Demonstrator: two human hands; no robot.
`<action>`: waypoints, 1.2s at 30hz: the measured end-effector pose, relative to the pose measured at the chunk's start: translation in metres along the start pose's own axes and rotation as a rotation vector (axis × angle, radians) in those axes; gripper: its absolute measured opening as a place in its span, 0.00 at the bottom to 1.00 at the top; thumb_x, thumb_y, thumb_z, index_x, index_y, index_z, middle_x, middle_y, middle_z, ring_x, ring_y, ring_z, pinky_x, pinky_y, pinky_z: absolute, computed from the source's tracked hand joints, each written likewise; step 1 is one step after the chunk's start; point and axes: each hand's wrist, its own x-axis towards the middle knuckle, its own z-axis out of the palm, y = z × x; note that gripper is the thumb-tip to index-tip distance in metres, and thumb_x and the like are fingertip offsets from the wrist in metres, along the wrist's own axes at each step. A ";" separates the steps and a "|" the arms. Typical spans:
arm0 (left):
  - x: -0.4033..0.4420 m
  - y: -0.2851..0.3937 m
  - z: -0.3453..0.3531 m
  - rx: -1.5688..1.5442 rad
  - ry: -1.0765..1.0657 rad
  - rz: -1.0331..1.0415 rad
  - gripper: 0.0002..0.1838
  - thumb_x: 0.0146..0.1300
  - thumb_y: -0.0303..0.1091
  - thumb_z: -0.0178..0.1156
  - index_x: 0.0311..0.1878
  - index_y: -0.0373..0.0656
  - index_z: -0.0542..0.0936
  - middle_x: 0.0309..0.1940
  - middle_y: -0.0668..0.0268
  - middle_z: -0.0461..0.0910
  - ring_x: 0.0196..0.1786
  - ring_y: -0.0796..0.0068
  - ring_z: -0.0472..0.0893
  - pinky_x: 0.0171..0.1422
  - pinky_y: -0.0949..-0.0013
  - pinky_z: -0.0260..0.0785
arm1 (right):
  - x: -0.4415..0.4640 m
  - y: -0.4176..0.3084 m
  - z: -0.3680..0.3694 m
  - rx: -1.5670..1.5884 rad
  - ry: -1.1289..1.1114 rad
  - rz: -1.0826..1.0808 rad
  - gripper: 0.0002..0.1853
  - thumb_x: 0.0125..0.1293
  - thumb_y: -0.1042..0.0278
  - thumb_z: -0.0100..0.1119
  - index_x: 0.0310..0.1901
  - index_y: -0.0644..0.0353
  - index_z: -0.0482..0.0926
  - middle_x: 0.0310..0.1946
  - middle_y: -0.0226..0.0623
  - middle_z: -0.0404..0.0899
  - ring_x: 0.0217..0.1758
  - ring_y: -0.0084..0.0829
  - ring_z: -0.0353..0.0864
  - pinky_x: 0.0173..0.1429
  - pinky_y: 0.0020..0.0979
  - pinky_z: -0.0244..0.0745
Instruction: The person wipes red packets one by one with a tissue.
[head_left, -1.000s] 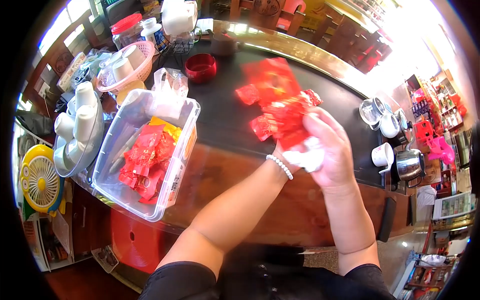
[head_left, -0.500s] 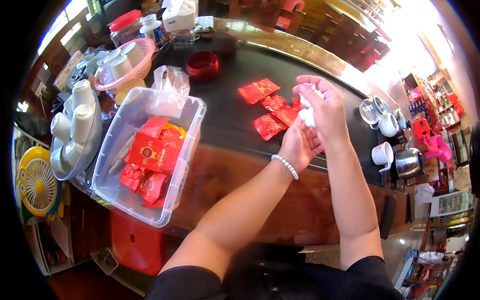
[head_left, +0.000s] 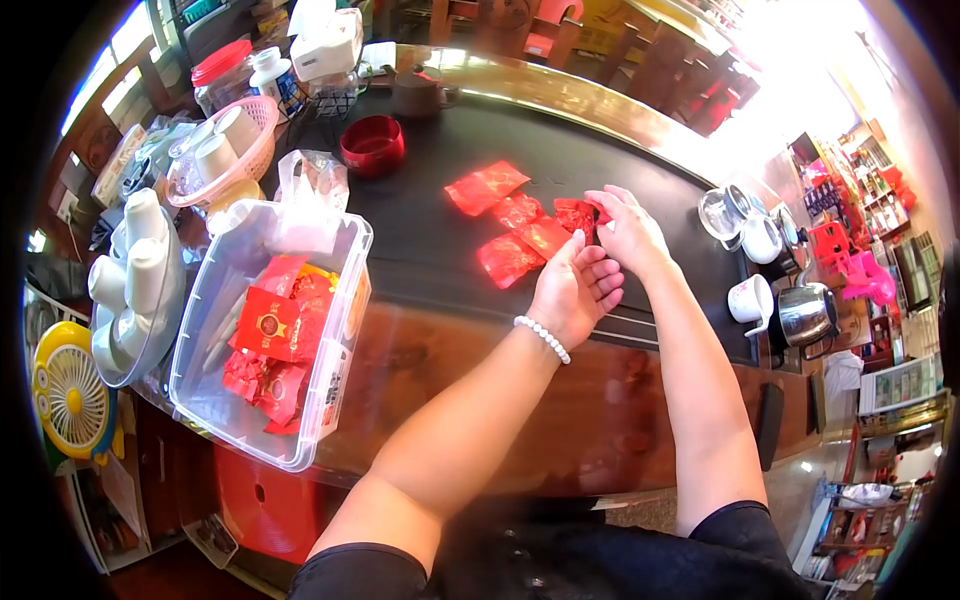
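Several crinkled red packets (head_left: 510,262) lie on the black tabletop (head_left: 420,225) in front of me. My left hand (head_left: 575,292), with a white bead bracelet on its wrist, is open below them, palm up and fingers loosely bent. Its fingertips come close to the lower packets. My right hand (head_left: 632,238) curls at the right edge of the group, its fingers bent beside the rightmost red packet (head_left: 573,216). Whatever sits inside that hand is mostly hidden; only a small pale patch shows. A clear plastic bin (head_left: 345,330) at left holds more red packets (head_left: 272,325).
A dark red bowl (head_left: 372,148) stands at the back left. White cups in a clear bowl (head_left: 165,345) and a pink basket (head_left: 262,150) line the left side. To the right are a white mug (head_left: 750,299), a metal kettle (head_left: 806,312) and glass pots.
The crumpled white tissue that showed in my right hand is largely out of sight. That hand has lowered and its fingers are bent beside the packets. The whole view has shifted slightly.
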 end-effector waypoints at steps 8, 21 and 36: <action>-0.001 -0.004 0.000 0.114 -0.001 0.029 0.21 0.70 0.56 0.61 0.54 0.51 0.76 0.50 0.62 0.78 0.53 0.62 0.78 0.62 0.56 0.70 | -0.075 0.022 -0.019 1.537 0.259 0.259 0.09 0.71 0.71 0.58 0.50 0.60 0.81 0.29 0.31 0.80 0.21 0.22 0.74 0.23 0.25 0.67; -0.018 -0.004 0.017 0.458 -0.268 0.049 0.21 0.79 0.45 0.50 0.62 0.40 0.78 0.53 0.60 0.83 0.56 0.62 0.83 0.66 0.55 0.71 | -0.097 0.019 -0.018 1.800 -0.017 0.241 0.09 0.72 0.67 0.63 0.50 0.58 0.81 0.27 0.25 0.76 0.19 0.17 0.68 0.17 0.21 0.61; -0.008 -0.005 0.003 0.060 -0.362 -0.011 0.22 0.82 0.41 0.39 0.69 0.39 0.70 0.67 0.56 0.73 0.71 0.59 0.72 0.78 0.52 0.61 | -0.105 -0.018 0.000 0.371 0.444 -0.400 0.25 0.62 0.85 0.49 0.62 0.63 0.77 0.69 0.50 0.72 0.72 0.52 0.71 0.78 0.44 0.63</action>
